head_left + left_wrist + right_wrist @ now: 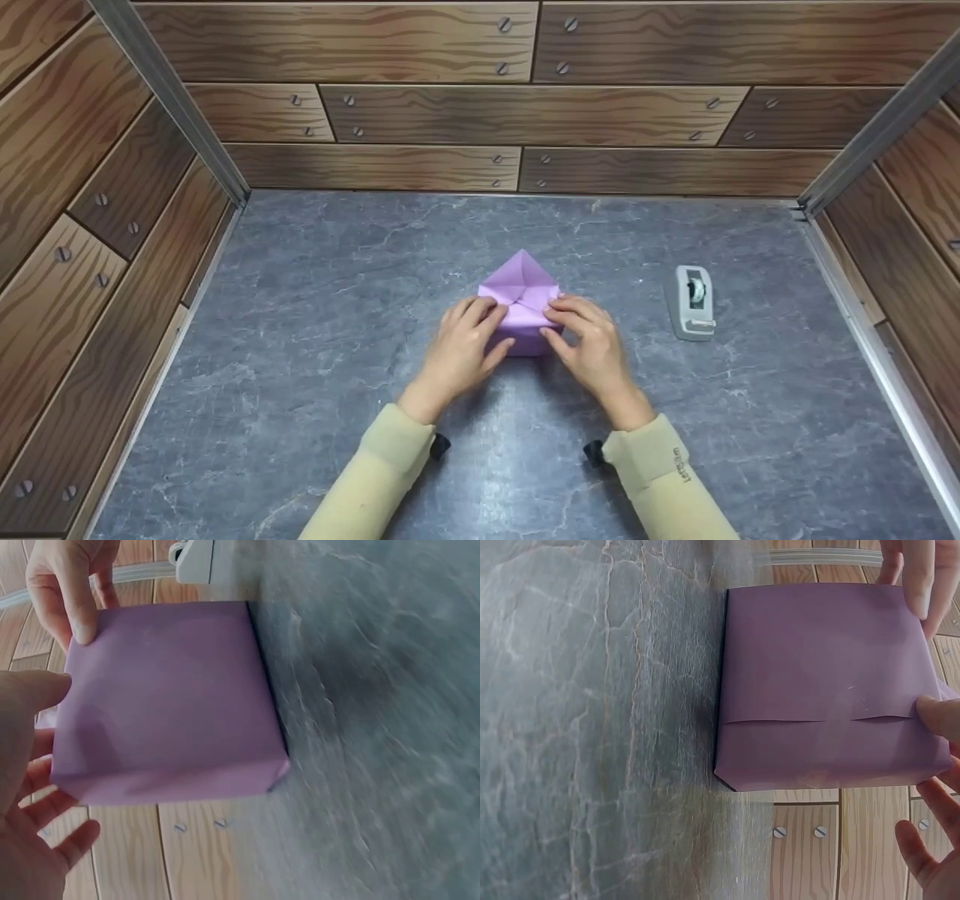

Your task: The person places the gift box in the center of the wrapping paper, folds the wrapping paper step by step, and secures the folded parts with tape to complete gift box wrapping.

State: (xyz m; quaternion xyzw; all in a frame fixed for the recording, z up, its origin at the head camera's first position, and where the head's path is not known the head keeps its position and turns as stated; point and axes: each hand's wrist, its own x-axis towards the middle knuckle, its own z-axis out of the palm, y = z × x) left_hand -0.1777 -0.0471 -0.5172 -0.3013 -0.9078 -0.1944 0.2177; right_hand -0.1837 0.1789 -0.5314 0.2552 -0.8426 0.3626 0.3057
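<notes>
A box wrapped in purple paper (529,343) stands on the tabletop, with a pointed paper flap (523,266) rising at its far side. On its top, the paper is folded inward in creases. My left hand (461,349) holds the box's left top edge, fingers on top and thumb at the near side. At the right top edge, my right hand (596,341) grips in the same way. The right wrist view shows a taped paper seam across the wrapped box (817,652). Its side looks smooth in the left wrist view (172,690).
A grey tape dispenser (691,304) with a roll of tape stands on the marbled grey table (337,300), right of the box. Wood-patterned panels (450,112) wall the table at the back and both sides, with metal strips at the corners.
</notes>
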